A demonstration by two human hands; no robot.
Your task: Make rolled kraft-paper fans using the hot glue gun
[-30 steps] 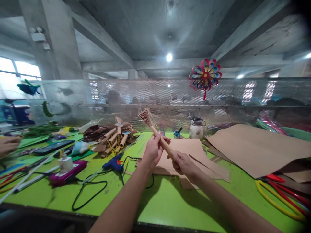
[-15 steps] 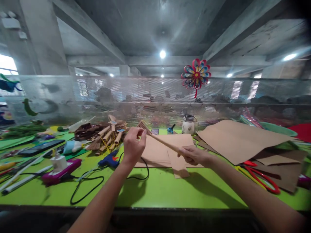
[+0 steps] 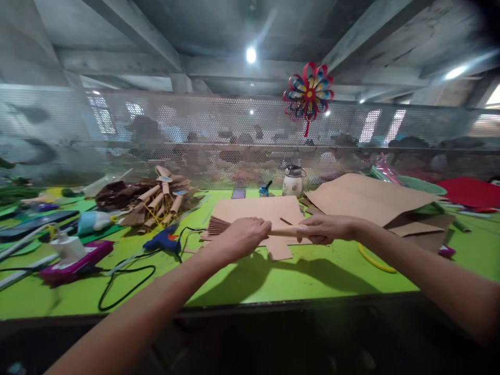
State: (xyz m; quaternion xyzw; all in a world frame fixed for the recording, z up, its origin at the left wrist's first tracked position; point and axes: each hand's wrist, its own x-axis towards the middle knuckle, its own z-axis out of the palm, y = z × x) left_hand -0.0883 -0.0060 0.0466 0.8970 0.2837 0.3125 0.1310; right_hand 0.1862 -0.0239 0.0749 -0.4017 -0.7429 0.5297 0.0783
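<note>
Both my hands hold a small brown-paper broom (image 3: 285, 232), a rolled handle with a fringed, strip-cut end at the left. My left hand (image 3: 250, 232) is closed round it just right of the fringe, palm down, hiding that part. The handle's right end sits in the closed fingers of my right hand (image 3: 326, 229). Behind and beneath lie flat kraft paper sheets (image 3: 255, 208), with a narrower paper piece (image 3: 279, 251) jutting towards me. Left of them a heap of similar paper brooms (image 3: 156, 203) lies tied with yellow string.
A blue glue gun (image 3: 162, 239) with a black cable and a purple power strip (image 3: 78, 262) lie at left. Large paper sheets (image 3: 363, 200) cover yellow-handled scissors (image 3: 377, 260) partly, at right. A jug (image 3: 294, 182) stands at the back by a perforated screen (image 3: 219, 135).
My left hand has gone from beside the fringed end to wrapping round the broom, nearer my right hand. The broom has turned from slanting to nearly level. The view has shifted.
</note>
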